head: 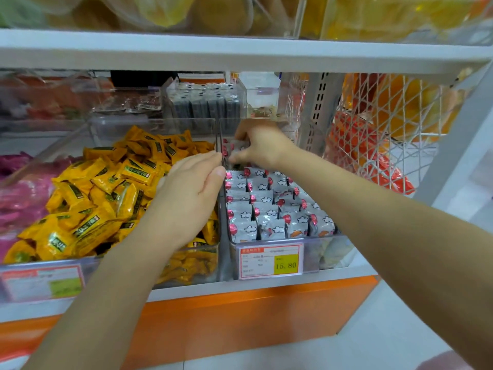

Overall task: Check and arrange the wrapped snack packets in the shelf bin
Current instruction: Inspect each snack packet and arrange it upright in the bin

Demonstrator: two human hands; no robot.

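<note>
While both bare arms reach into a shop shelf, the right hand (262, 148) curls round a small stack of packets (235, 150) at the back left of the clear bin (329, 251), lifted just above the rest. These held packets stand on edge, pressed face to face, their red prints toward the left wall. The left hand (186, 193) pinches the top edge of that wall between thumb and forefinger.

Filling the bin, silver snack packets (266, 209) printed with red balloons and white clouds stand upright in about 4 files running front to back, faces toward the viewer.

A price label (270, 261) reading 15.80 hangs on the bin front. Loose yellow packets (106, 193) heap the bin to the left. The white shelf (266, 285) has an orange panel (240, 316) beneath, and a white wire basket (386, 129) sits to the right.
</note>
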